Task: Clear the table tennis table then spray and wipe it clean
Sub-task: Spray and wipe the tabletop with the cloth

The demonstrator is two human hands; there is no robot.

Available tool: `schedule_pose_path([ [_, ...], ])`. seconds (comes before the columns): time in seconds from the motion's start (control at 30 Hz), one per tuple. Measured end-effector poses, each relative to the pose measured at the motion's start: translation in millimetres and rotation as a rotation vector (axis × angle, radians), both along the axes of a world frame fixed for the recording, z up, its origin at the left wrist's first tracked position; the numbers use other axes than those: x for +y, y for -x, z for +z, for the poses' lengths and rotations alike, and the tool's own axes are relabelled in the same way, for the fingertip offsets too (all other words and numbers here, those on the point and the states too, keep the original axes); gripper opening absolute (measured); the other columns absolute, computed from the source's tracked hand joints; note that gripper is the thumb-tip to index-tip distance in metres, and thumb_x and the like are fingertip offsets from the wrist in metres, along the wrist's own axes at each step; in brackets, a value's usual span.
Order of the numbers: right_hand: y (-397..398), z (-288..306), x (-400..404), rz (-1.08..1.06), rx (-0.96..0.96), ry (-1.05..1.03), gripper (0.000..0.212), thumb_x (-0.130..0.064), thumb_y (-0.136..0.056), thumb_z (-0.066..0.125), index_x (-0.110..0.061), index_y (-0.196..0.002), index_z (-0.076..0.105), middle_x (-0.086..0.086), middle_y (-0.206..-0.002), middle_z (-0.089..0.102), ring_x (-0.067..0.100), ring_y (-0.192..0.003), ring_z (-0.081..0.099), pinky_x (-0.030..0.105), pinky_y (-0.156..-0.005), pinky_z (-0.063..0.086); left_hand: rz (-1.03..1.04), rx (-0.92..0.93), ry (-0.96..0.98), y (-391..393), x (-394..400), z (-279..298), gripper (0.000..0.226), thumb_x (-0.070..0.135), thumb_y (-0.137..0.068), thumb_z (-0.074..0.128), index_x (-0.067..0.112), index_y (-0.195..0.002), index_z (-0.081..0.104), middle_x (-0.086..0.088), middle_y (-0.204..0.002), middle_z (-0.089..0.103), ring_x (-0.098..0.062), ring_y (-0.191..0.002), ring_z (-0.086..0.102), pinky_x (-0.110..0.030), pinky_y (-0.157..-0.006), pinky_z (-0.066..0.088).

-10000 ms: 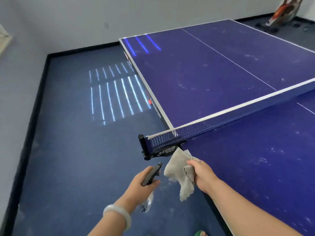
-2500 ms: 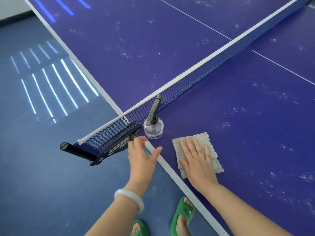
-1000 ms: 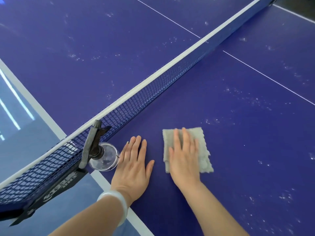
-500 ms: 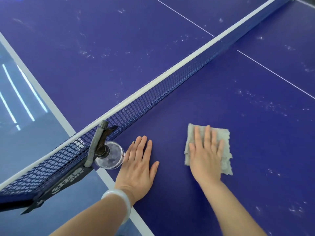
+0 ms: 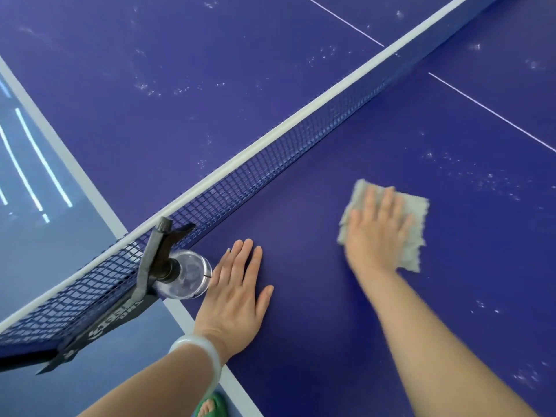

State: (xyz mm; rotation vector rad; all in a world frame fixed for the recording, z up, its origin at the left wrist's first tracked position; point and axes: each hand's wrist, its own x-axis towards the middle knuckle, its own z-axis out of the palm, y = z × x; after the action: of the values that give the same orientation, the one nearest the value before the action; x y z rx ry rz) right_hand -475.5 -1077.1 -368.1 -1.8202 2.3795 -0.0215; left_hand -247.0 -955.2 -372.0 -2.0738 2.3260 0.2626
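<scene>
— So, starting at the left, what do we have?

— We see the net [image 5: 270, 164] running up and to the right across the blue table [image 5: 316, 341], with its black clamp [image 5: 99, 326] hanging over the table's edge. Just left of our left hand [image 5: 237, 293], a clear spray bottle [image 5: 183, 275] with a dark trigger head stands on the table beside the net, right by the white edge line.

— Do we touch the bottle?

— We cannot tell; the little-finger side of that hand lies right next to it. The left hand lies flat on the table, palm down, fingers straight and close together, thumb spread out to the right. It holds nothing. A pale bangle [image 5: 198, 359] sits on its wrist.

— And further right?

— Well apart from the left hand, our right hand [image 5: 376, 233] presses flat on a grey cloth [image 5: 415, 230], fingers straight and slightly fanned. The cloth lies on the table under the palm and shows past the fingertips and along the right side of the hand. Hand and cloth are blurred.

— Anything beyond that hand?

— Whitish specks dot the table to its right and across the net.
</scene>
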Motion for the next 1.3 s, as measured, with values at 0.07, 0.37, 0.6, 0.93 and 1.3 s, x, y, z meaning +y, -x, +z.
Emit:
schedule_pose_path([
  [0.07,-40,-4,35,0.295,0.038,0.025,0.059,-0.041,-0.103,0.013,-0.020,-0.157,0.004,0.010,-0.164,-0.001,0.028,-0.151,-0.003,0.054,-0.120,0.003,0.007,0.016,-0.012,0,1,0,0.065,0.049,-0.098,0.025,0.012,-0.152,0.028,-0.007,-0.159,0.023,-0.025,-0.149,0.017,-0.041,-0.119,0.016],
  [0.37,78,11,42,-0.418,-0.046,-0.062,0.056,-0.036,-0.105,0.018,-0.022,-0.156,0.000,0.006,-0.165,-0.002,0.023,-0.151,-0.006,0.050,-0.120,0.001,-0.008,0.035,0.022,3,-2,8,0.066,0.045,-0.096,0.027,0.003,-0.145,0.041,-0.016,-0.152,0.038,-0.030,-0.143,0.024,-0.042,-0.115,0.015],
  [0.6,-62,-4,116,0.040,0.053,-0.001,0.058,-0.039,-0.102,0.006,-0.019,-0.157,0.001,0.008,-0.163,-0.003,0.026,-0.151,-0.003,0.050,-0.122,0.004,-0.017,0.035,-0.007,2,-3,10,0.069,0.046,-0.096,0.019,0.004,-0.147,0.038,-0.016,-0.154,0.034,-0.033,-0.145,0.027,-0.044,-0.119,0.019],
  [0.93,2,5,150,-0.688,-0.084,-0.028,0.058,-0.041,-0.103,0.014,-0.024,-0.156,-0.005,0.004,-0.164,-0.007,0.022,-0.151,-0.010,0.049,-0.121,-0.003,-0.074,0.023,0.025,-1,-4,3,0.066,0.041,-0.098,0.019,-0.001,-0.146,0.036,-0.022,-0.153,0.034,-0.037,-0.144,0.027,-0.048,-0.120,0.021],
  [1.3,-14,-4,252,-0.460,0.015,-0.028,0.055,-0.041,-0.103,0.009,-0.025,-0.155,-0.001,0.003,-0.165,0.001,0.019,-0.151,-0.004,0.049,-0.122,0.003,-0.083,0.031,0.024,-1,-4,-4,0.065,0.040,-0.100,0.028,-0.002,-0.149,0.027,-0.022,-0.156,0.026,-0.036,-0.147,0.017,-0.048,-0.122,0.013],
])
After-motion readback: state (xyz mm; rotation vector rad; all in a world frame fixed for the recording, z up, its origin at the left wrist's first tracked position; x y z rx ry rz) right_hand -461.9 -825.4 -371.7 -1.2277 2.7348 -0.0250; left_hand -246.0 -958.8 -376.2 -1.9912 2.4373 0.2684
